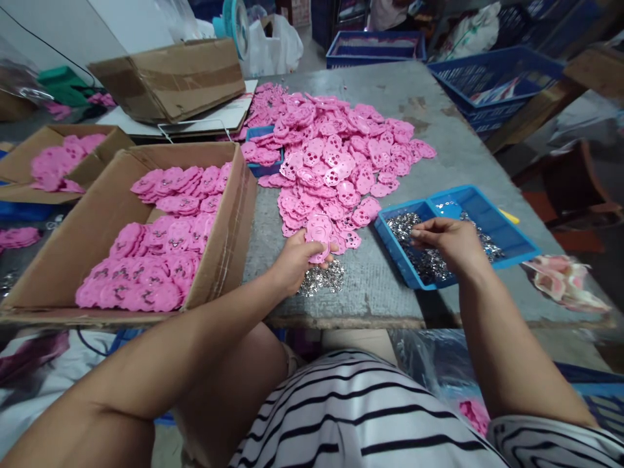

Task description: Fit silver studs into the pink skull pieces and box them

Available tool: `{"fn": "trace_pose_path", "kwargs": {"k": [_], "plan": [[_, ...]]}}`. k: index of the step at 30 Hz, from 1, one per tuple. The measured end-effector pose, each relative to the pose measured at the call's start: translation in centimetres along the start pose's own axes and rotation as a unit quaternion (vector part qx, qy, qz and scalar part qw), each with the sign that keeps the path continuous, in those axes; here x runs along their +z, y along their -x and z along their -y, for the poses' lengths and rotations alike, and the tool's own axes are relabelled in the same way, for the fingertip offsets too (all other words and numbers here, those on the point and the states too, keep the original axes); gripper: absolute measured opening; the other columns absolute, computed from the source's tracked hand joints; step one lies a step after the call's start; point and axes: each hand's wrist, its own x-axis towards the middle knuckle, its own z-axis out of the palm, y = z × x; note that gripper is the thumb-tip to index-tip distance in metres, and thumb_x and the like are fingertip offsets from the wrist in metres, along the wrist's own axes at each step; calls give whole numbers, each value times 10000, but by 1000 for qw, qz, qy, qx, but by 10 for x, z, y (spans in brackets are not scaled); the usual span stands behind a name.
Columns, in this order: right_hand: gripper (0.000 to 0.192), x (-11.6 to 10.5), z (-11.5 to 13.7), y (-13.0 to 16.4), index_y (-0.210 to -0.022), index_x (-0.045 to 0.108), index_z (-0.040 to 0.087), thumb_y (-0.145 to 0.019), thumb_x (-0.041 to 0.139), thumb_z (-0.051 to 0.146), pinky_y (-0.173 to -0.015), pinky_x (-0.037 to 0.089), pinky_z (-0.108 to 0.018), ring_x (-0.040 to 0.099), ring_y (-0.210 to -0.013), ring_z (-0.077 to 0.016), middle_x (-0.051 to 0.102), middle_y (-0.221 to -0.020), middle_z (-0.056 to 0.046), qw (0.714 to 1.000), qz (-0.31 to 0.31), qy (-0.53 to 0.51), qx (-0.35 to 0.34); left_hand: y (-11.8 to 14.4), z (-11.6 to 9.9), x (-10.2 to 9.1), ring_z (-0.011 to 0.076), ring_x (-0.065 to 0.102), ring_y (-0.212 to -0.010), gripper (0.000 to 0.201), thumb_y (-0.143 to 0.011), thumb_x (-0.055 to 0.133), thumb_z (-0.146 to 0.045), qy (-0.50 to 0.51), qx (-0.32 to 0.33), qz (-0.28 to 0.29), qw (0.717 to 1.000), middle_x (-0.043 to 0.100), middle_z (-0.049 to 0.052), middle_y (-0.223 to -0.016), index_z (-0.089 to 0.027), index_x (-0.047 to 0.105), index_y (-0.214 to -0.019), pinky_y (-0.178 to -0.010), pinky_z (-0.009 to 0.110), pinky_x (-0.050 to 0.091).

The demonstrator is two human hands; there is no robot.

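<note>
My left hand (294,261) grips a pink plastic piece (319,234) at the near edge of a large heap of pink plastic pieces (336,156) on the grey table (439,143). A small pile of metal bits (322,279) lies just under that hand. My right hand (446,239) reaches into a blue tray (507,231) full of small silvery metal parts (429,263), fingertips pinching among them. Whether it holds one I cannot tell.
A cardboard box (97,214) with rows of pink pieces stands at the left, another box (29,159) behind it. A closed carton (170,78) and a small blue tray (258,133) sit at the back. Blue crates (492,78) stand far right. A plastic bag (565,279) lies near right.
</note>
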Motion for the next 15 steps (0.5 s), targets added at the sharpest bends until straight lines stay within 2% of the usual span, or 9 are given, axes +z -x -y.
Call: {"fn": "trace_pose_path", "kwargs": {"k": [2,4,6,8,10,13,15], "plan": [[352,6,4,4,-606,640,190,-457,891,386,-548,547,-318,597,-520,-147,625,-562,0,999,32,-25,-19,0,0,0,123,599,-552,216,-649,585,-85,-1,0,1,1000,690,68,-737,-130,563,-860,-512,232,461],[352,7,8,3,-630,635,192,-495,872,415,-559,546,-327,607,-544,-156,644,-604,-18,998,39,-37,-42,1,0,0,123,600,-558,213,-655,582,-87,-5,2,4,1000,692,70,-744,-131,567,-862,-514,231,459],[304,-1,10,-5,-633,614,200,-563,837,395,-568,530,-326,599,-559,-157,643,-622,-22,997,-7,-33,-69,1,0,0,120,597,-556,198,-661,577,-93,-8,4,5,1000,692,66,-743,-134,568,-854,-511,226,455],[249,-16,9,-17,-614,579,214,-632,791,343,-568,497,-320,565,-554,-154,599,-583,-5,991,-108,-1,-78,2,-1,0,118,596,-553,183,-663,574,-100,-8,5,7,1000,691,62,-739,-138,565,-841,-510,225,455],[241,-33,3,-27,-583,544,228,-670,756,304,-553,454,-316,515,-535,-150,515,-517,20,978,-198,45,-43,2,-2,-1,119,597,-551,188,-655,584,-105,-5,8,12,1000,690,60,-738,-141,559,-838,-510,226,458],[256,-47,-9,-35,-548,520,232,-673,739,278,-549,430,-312,489,-542,-150,493,-509,19,980,-196,41,19,1,-3,-3,119,596,-545,222,-629,617,-106,3,13,20,1000,682,52,-726,-142,555,-839,-509,225,459],[251,-46,-16,-35,-540,514,227,-649,736,266,-552,433,-308,497,-556,-149,524,-538,8,983,-180,11,25,0,-3,-4,120,597,-543,228,-625,628,-103,5,11,21,1000,675,49,-717,-142,554,-837,-505,223,458]]}}
